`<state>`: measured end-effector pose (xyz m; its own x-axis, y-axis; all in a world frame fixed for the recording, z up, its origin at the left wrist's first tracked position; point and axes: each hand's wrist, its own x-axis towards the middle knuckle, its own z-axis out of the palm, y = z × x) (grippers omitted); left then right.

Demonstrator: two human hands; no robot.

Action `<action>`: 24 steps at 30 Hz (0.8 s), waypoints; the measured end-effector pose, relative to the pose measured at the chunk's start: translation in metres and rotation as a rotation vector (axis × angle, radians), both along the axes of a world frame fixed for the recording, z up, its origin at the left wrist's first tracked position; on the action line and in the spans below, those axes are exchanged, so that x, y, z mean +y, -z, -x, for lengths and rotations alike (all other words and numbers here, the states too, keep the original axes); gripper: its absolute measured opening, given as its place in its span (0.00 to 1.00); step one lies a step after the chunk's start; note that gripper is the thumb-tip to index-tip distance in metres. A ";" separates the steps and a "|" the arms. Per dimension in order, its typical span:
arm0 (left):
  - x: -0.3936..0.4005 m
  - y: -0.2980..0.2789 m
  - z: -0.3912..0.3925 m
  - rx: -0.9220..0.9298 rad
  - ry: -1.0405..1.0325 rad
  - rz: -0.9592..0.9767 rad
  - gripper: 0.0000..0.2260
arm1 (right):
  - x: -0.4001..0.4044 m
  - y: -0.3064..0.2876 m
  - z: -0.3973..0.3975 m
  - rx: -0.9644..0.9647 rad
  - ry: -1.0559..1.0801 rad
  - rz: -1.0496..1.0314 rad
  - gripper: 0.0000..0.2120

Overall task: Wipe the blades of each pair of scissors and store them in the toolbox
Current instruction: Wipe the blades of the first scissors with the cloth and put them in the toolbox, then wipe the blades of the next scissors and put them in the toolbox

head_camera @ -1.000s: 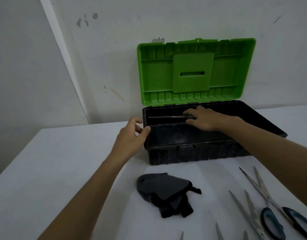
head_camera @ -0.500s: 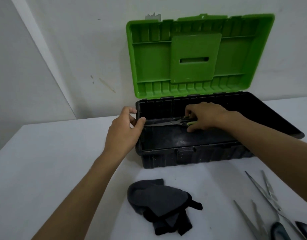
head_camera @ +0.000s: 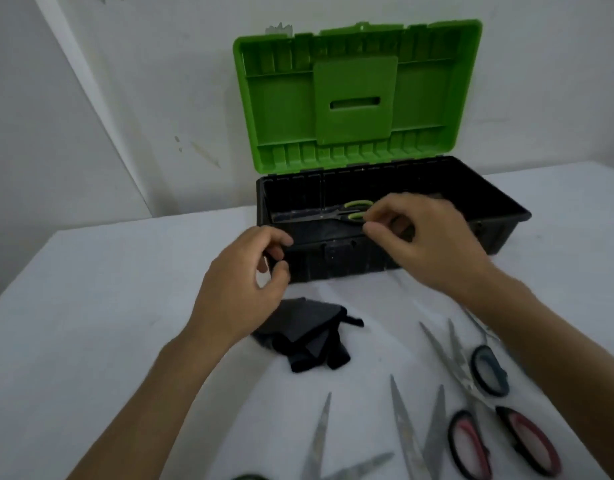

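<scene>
Green-handled scissors (head_camera: 336, 213) are lying in the open toolbox (head_camera: 506, 216) w/ both hands empty, right hand (head_camera: 426, 240) and left hand (head_camera: 243, 289) hovering half-curled, risking grazing upturned blades of the scissors on table (head_camera: 447, 348) when reaching for the cloth (head_camera: 309, 336).

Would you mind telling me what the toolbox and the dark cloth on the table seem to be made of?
The toolbox looks like moulded plastic: a scuffed matt black base, a ribbed green lid with a slight sheen. The cloth looks like soft dark fabric, crumpled into folds; the exact fibre cannot be told.

The toolbox (head_camera: 385, 258) gapes open from above, its upright green lid (head_camera: 357, 95) walling off the back
</scene>
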<state>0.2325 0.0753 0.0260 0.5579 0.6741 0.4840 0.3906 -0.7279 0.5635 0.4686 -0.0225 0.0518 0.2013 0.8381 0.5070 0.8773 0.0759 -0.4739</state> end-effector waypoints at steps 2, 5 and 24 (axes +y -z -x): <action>-0.008 0.013 0.012 -0.049 -0.043 0.071 0.11 | -0.012 0.018 0.022 0.012 -0.046 0.071 0.13; -0.014 0.021 0.025 -0.068 -0.109 0.121 0.08 | -0.007 0.036 0.060 -0.057 -0.082 0.224 0.22; -0.096 0.024 0.090 0.319 0.084 0.286 0.11 | -0.016 0.065 0.106 -0.065 -0.168 0.238 0.22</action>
